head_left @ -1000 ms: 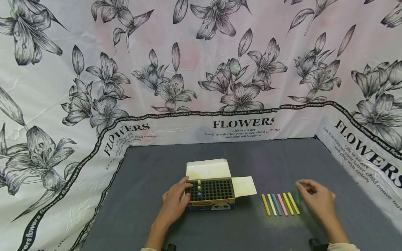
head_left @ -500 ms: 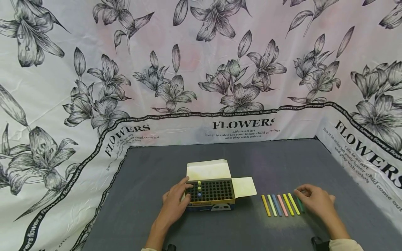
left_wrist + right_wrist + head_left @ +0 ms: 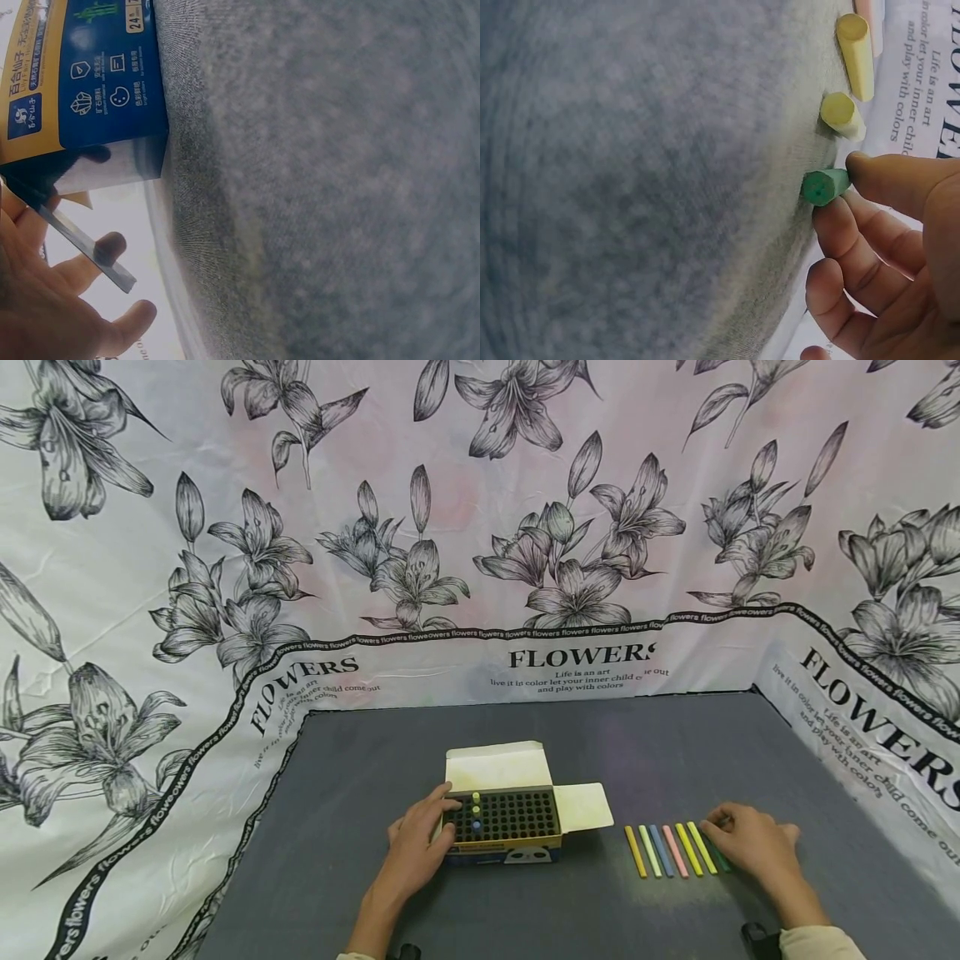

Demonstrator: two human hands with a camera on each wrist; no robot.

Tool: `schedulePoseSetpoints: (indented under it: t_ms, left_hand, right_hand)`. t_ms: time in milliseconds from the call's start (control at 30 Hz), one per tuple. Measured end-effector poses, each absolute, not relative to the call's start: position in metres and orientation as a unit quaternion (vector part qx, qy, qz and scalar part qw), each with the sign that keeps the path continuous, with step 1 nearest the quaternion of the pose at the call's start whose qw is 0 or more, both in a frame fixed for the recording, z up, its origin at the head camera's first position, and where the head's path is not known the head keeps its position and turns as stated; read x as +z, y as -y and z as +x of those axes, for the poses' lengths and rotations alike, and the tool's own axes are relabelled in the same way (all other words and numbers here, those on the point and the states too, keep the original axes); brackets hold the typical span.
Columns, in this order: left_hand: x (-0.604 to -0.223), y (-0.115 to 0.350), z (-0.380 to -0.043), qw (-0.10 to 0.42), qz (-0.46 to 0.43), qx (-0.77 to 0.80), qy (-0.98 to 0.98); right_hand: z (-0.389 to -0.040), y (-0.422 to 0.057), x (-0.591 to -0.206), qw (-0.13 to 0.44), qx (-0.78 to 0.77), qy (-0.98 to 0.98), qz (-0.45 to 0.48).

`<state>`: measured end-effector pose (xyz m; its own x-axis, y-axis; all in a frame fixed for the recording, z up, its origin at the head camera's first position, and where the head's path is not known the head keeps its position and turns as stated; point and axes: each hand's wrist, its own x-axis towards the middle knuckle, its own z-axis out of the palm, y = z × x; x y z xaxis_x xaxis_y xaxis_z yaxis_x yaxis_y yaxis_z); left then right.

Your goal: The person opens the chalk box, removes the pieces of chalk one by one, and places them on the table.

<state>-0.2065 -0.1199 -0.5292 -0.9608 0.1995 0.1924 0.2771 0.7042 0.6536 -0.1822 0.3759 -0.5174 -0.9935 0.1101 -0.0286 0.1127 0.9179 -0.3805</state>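
Note:
Near the right end of a row of chalk sticks, my right hand [image 3: 753, 843] pinches a green chalk stick [image 3: 823, 187] between thumb and fingers. That stick lies low at the table, beside a lime-yellow chalk stick [image 3: 701, 847]; its far part is hidden by the hand in the head view. My left hand [image 3: 416, 839] holds the left end of an open chalk box [image 3: 502, 843], thumb at the near corner and fingers over the rim. A dark tray [image 3: 517, 814] full of round holes fills the box. A blue chalk stick [image 3: 476, 827] and two yellowish ones stand in its holes.
White lid flaps [image 3: 498, 766] spread behind the box and to its right [image 3: 583, 806]. Orange-yellow [image 3: 635, 852], pale, blue, pink [image 3: 675, 852] and yellow chalk sticks lie parallel on the grey tablecloth [image 3: 360, 760]. Flower-printed cloth [image 3: 420, 668] borders the table's back and sides.
The green chalk stick has come down from a raised tilt to lie in line with the row. My right hand has shifted slightly downward with it; the left hand and box keep still.

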Motion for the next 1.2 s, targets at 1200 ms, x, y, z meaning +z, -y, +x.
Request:
schedulePoseSetpoints:
  t_ms: [1200]
  left_hand:
    - [-0.528,0.121,-0.206,0.051,-0.131,-0.366,0.920]
  right_hand:
    - [-0.192,-0.247,-0.497,-0.360,-0.381,-0.847,-0.090]
